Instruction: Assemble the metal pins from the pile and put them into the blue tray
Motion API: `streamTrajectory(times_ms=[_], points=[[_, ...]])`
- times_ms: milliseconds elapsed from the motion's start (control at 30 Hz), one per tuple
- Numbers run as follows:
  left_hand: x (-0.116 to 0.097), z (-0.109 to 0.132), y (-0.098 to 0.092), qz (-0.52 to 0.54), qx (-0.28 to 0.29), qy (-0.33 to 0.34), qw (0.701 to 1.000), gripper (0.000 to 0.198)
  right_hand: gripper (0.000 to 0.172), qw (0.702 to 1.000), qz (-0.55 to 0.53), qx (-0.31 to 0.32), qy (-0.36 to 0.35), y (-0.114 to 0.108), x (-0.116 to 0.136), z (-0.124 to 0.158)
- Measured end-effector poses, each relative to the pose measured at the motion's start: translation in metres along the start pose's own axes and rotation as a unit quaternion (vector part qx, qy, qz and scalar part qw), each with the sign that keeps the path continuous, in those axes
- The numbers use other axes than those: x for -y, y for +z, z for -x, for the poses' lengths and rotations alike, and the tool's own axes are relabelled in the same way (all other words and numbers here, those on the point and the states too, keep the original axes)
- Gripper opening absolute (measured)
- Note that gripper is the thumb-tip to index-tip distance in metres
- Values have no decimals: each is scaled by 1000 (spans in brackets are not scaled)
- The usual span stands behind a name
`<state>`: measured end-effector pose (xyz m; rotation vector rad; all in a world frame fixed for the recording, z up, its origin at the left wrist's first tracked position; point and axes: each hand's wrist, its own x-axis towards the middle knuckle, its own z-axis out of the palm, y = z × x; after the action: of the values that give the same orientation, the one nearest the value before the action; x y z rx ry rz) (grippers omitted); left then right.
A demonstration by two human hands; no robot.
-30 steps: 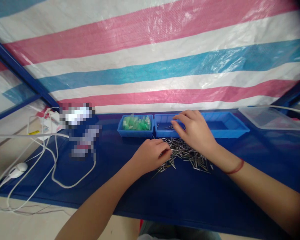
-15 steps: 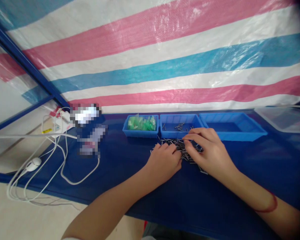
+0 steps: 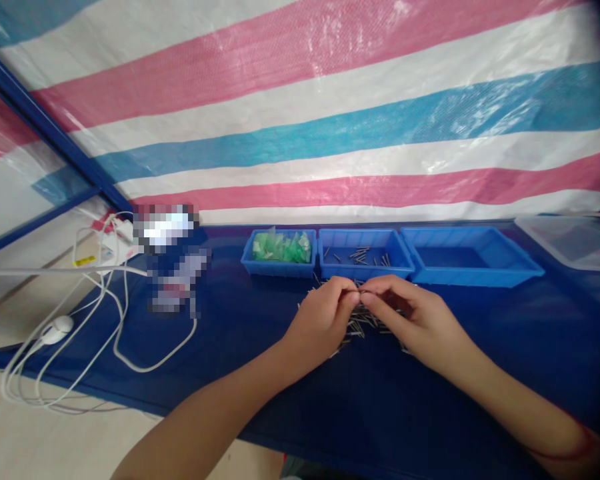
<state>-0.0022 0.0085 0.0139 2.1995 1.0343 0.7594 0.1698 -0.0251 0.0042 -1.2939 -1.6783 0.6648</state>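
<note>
My left hand (image 3: 321, 319) and my right hand (image 3: 413, 319) meet fingertip to fingertip just above a pile of small metal pins (image 3: 361, 325) on the blue table (image 3: 280, 373). Both hands are pinched; what sits between the fingertips is too small to make out, probably a pin. Behind the pile stand three blue trays: the left tray (image 3: 279, 265) holds green pieces (image 3: 280, 247), the middle tray (image 3: 363, 268) holds a few pins, the right tray (image 3: 473, 272) looks bare.
White cables (image 3: 105, 313) and a white plug (image 3: 55, 329) lie at the table's left end beside blurred-out items (image 3: 173, 267). A clear plastic lid (image 3: 570, 240) sits at the far right. A striped tarpaulin (image 3: 305, 107) hangs behind the table.
My right hand came back from the middle tray to the pile. Both hands then lifted off the pins and brought their fingertips together above the pile.
</note>
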Motion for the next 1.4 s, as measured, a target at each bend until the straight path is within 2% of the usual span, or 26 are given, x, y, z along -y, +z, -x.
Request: streamTrajectory(times_ms=[167,600,733,867,1000,1133,1267,1333,1400], points=[[-2,0,-1,80,-1,-3,997,20,17,999,-47,-27,6,-2,-1,1],[-2,-1,-1,50,11,28,998,20,17,998,-38,-53,0,-1,3,4],[-3,-1,-3,71,-17,25,997,19,15,997,-49,-60,-7,-4,3,2],[-4,0,-5,100,-47,4,994,20,15,998,-38,-37,-16,-5,0,1],[-4,0,-7,97,-43,-6,994,22,15,998,20,-26,-48,-6,0,-1],[-6,0,-8,83,-25,-12,996,21,14,986,102,-91,-94,-12,-5,-12],[-9,2,-8,36,31,45,998,19,19,945,256,-167,-120,-18,-17,-30],[-9,3,-7,5,47,85,995,17,21,920,332,-179,-101,-19,-23,-35],[-7,4,-8,-28,51,110,992,16,23,911,362,-179,-87,-19,-27,-35]])
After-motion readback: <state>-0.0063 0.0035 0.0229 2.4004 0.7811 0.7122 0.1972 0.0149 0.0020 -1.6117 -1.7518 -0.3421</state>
